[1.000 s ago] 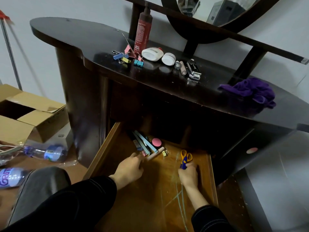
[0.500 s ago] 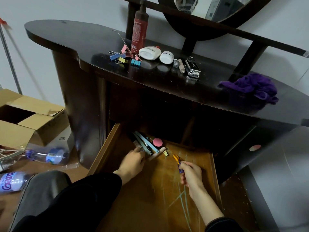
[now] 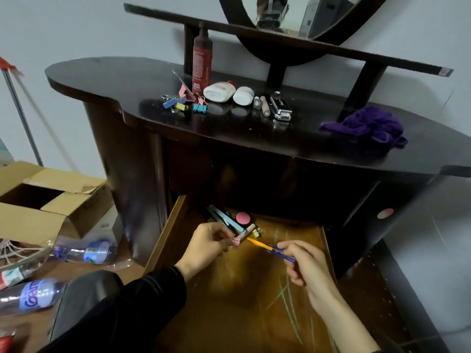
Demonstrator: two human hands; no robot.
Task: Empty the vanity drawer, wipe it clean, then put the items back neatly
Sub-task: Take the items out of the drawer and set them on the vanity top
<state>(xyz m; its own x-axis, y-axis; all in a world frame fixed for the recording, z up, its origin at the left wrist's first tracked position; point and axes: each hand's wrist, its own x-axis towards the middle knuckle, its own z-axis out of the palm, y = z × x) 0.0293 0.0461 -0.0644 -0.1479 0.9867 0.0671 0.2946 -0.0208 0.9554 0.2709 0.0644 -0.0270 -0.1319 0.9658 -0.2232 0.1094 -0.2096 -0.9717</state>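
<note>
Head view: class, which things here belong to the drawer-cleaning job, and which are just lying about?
Job: drawer, scissors, pink clip, purple cloth, binder clips, red bottle.
Lying about: cardboard box, water bottles.

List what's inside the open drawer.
At the back-left: a pink round compact, light-blue sticks, a beige tube, a gold binder clip. The rear of the drawer, under the vanity top, is dark and hidden.
</note>
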